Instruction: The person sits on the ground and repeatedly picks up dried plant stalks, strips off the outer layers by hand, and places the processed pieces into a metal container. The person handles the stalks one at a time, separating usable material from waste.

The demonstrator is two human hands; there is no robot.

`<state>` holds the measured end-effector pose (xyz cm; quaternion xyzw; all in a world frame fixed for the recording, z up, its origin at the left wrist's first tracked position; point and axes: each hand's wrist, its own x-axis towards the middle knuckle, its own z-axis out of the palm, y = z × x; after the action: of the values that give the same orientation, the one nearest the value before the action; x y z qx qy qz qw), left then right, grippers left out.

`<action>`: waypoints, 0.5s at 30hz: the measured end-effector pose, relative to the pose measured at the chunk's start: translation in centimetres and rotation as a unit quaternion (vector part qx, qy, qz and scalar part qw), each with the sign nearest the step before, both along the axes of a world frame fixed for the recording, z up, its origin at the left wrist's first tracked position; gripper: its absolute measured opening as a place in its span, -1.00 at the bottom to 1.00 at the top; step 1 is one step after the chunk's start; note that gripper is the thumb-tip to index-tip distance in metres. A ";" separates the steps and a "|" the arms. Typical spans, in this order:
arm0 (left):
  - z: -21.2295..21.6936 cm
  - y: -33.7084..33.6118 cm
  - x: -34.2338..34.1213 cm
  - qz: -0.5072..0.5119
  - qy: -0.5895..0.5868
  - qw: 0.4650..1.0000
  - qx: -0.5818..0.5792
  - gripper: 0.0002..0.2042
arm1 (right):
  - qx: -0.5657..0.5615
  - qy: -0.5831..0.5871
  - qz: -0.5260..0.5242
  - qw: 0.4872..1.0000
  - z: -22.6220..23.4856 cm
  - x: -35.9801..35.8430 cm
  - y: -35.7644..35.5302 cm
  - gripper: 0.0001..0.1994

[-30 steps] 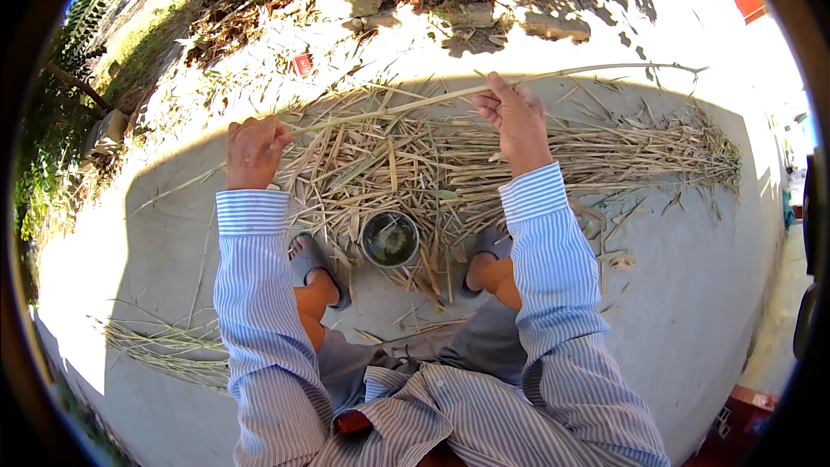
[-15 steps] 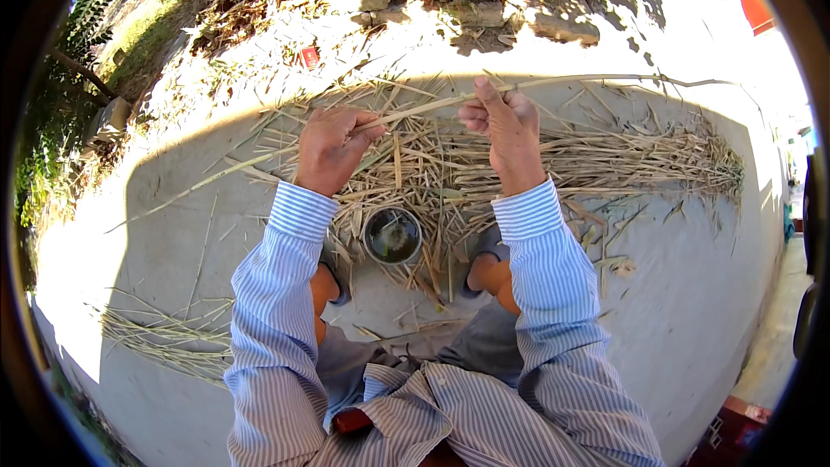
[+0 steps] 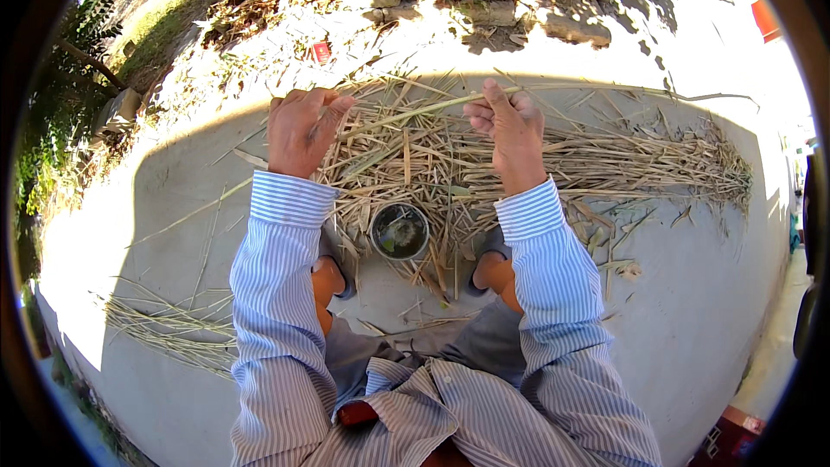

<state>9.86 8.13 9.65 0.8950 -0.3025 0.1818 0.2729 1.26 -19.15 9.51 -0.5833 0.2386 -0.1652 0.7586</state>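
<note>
Fingers of the right hand point(image 3: 512, 125) are closed in a pinch on a long pale reed stalk point(image 3: 432, 106), which is also gripped by the curled left hand point(image 3: 301, 130). From the right grip the stalk's long axis runs across toward the left hand and trails far out beyond the right. Below both grips lies a heap of dry reeds point(image 3: 553, 164), with a small round pot point(image 3: 399, 231) nearer the body.
</note>
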 end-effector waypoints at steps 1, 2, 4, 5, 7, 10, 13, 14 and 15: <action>-0.1 0.8 0.2 -0.003 0.053 0.998 -0.019 -0.60 | -0.004 -0.004 -0.008 1.000 -0.1 0.0 -0.7 -0.64; 0.0 1.6 0.3 -0.019 0.139 0.987 -0.077 -0.63 | -0.008 -0.007 -0.016 1.000 -0.1 0.0 -1.2 -0.64; -0.7 2.1 0.4 -0.045 0.159 0.984 -0.060 -0.67 | -0.014 -0.019 -0.018 1.000 0.0 0.2 -1.2 -0.63; -1.3 2.3 0.6 -0.060 0.170 0.982 -0.050 -0.69 | 0.001 -0.023 -0.008 1.000 0.0 0.3 -0.8 -0.63; -1.7 0.7 0.5 -0.095 0.189 0.976 -0.053 -0.74 | 0.017 -0.023 0.003 1.000 0.0 0.2 -0.7 -0.63; -1.8 0.4 0.6 -0.039 0.159 0.986 0.017 -0.78 | 0.037 -0.035 0.009 0.999 -0.3 0.3 -1.4 -0.63; -4.5 5.9 2.5 0.061 -0.045 0.987 0.143 -0.81 | 0.018 -0.036 -0.057 0.998 0.5 0.3 -4.4 -0.64; -5.5 7.6 2.9 0.103 -0.086 0.976 0.172 -0.81 | 0.023 -0.039 -0.058 0.997 0.5 0.2 -4.7 -0.64; -5.2 7.2 2.9 0.104 -0.059 0.973 0.195 -0.80 | 0.026 -0.040 -0.062 0.997 0.4 0.0 -5.1 -0.65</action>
<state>12.72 15.31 4.40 0.9452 -0.2527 0.1994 0.0544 1.26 -24.23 9.93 -0.5403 0.2481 -0.2283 0.7710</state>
